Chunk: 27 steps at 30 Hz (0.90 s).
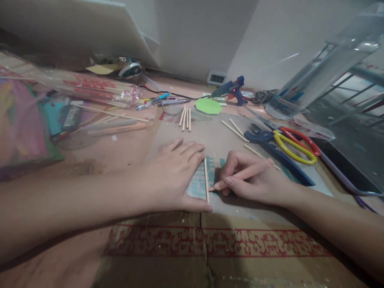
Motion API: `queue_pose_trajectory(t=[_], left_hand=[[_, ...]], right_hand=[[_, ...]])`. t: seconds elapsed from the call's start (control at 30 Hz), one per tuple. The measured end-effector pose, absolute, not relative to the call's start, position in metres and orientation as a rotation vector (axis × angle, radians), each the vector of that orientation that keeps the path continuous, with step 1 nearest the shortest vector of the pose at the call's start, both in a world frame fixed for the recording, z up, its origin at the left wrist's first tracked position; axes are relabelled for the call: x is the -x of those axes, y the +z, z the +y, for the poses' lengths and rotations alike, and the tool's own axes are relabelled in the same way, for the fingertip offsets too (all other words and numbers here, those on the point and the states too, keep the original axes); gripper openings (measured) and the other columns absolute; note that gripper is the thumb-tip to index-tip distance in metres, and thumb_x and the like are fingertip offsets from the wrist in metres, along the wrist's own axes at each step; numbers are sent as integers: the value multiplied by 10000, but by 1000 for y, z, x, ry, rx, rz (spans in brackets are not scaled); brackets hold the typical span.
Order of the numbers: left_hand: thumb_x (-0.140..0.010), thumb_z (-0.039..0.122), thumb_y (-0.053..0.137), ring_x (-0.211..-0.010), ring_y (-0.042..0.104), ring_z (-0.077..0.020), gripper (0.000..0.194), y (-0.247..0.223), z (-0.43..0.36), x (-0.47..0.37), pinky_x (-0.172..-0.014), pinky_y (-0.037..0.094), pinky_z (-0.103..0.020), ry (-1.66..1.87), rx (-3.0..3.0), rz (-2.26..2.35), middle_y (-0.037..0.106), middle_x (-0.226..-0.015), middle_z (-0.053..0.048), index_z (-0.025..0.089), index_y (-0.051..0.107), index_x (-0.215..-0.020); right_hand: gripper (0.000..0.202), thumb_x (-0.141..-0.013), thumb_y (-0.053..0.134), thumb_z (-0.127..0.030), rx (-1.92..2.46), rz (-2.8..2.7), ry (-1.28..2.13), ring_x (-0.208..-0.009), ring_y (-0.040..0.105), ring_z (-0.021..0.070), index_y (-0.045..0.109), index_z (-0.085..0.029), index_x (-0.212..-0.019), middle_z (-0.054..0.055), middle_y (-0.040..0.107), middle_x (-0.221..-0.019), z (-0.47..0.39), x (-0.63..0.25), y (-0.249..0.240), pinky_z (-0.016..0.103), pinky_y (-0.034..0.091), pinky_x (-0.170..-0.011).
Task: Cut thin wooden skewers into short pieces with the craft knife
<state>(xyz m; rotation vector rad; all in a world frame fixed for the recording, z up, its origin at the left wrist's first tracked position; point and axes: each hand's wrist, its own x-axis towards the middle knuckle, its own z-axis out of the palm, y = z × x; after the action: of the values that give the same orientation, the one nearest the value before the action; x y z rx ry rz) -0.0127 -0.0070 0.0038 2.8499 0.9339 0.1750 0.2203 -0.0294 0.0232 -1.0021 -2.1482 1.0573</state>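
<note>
A short wooden stick [207,180] lies upright in view on a translucent sheet [171,136]. My left hand [177,172] rests palm down with fingers spread. Its index fingertip and thumb hold the two ends of the stick. In my right hand [249,178] is a peach-coloured pen [252,170], pinched between thumb and curled fingers. The pen's tip meets or nearly meets the stick's right side, near its lower end; exact contact is too small to tell. A teal printed pattern [196,186] shows under the sheet, partly hidden by both hands.
Several short sticks [185,118] lie ahead, near a green octagonal piece [208,106] and a blue glue gun [231,91]. Blue-handled pliers [279,156], scissors [295,146] and a phone [348,164] are at right. Bagged sticks [90,86] lie left; a tall clear container [318,68] stands right.
</note>
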Motion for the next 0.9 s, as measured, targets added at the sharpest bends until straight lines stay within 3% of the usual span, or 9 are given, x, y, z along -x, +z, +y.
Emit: queue_pose_trajectory(t=[0.27, 0.53, 0.73, 0.9], left_hand=[[-775, 827, 605, -1474, 382, -395, 1049, 9, -8, 10, -1237, 197, -598, 126, -2853, 938, 445, -1558, -254, 43, 463, -1458], [-784, 834, 585, -1389, 463, -400, 1001, 10, -10, 11, -1232, 216, -582, 142, -2866, 941, 546, -1448, -220, 76, 521, -1435], [-785, 826, 597, -1379, 465, -410, 1017, 10, -9, 11, -1231, 210, -595, 151, -2875, 930, 544, -1442, -226, 49, 522, -1437], [-807, 816, 578, -1374, 472, -402, 997, 10, -9, 11, -1228, 214, -596, 149, -2897, 912, 556, -1426, -231, 37, 528, -1427]], right_hand=[[231, -903, 669, -255, 976, -2205, 966, -627, 677, 135, 734, -162, -702, 60, 687, -731, -29, -221, 22, 225, 553, -553], [190, -896, 674, -252, 985, -2194, 997, -628, 679, 139, 738, -174, -736, 50, 686, -735, -29, -222, 22, 234, 553, -564], [156, -902, 700, -290, 959, -2192, 1108, -588, 663, 151, 732, -155, -831, 42, 688, -680, -30, -223, 21, 241, 526, -521], [243, -938, 663, -233, 919, -2214, 953, -639, 681, 128, 758, -156, -728, 61, 680, -759, -29, -223, 22, 214, 540, -566]])
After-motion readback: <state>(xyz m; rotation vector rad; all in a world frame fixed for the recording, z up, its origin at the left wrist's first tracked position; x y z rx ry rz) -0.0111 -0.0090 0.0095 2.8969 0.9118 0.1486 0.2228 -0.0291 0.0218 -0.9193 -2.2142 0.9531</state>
